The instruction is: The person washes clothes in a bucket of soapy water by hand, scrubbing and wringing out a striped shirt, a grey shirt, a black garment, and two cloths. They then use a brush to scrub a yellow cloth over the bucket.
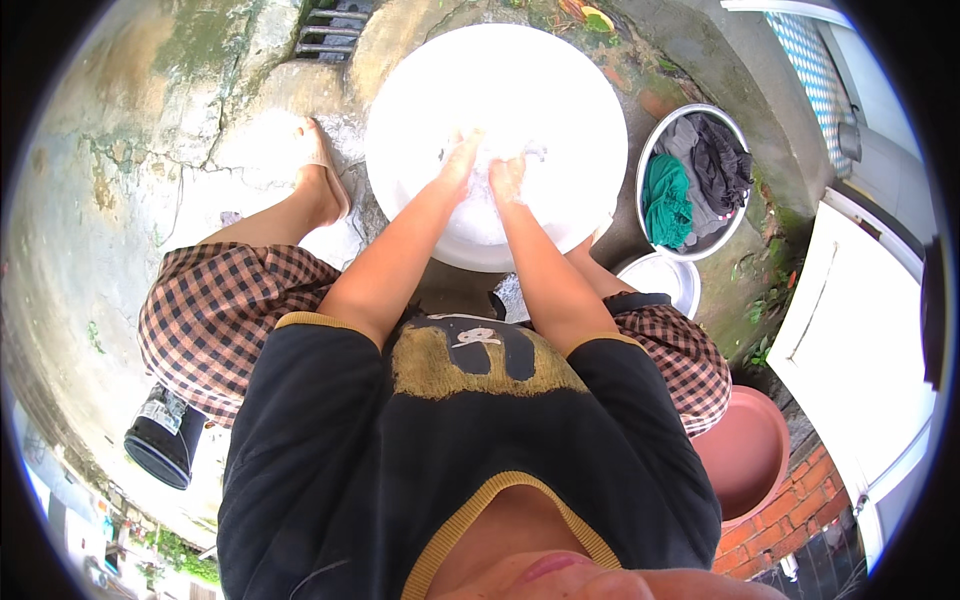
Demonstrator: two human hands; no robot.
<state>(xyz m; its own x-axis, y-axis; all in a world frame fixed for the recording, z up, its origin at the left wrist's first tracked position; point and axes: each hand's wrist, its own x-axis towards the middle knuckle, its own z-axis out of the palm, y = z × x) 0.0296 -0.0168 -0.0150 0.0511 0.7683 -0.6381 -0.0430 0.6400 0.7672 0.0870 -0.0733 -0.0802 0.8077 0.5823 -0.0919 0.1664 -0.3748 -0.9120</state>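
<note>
Both my hands are inside a large round white basin (585,190) in front of me, where glare washes out most detail. My left hand (460,163) points inward with its fingertips lost in the brightness. Close beside it, my right hand (508,180) is closed like a fist. Whitish, suds-like matter (482,225) shows below the hands, against the near side of the basin. Small grey patches appear at the fingers of each hand, too washed out to name. Whatever lies between or under the hands is hidden by the glare.
Right of the basin, a metal bowl (643,215) holds green, grey and black clothes (705,165). A smaller metal basin (660,275) sits nearer, and a pink tub (745,455) stands lower right. A black bucket (165,440) is at left; a drain grate (333,30) lies beyond.
</note>
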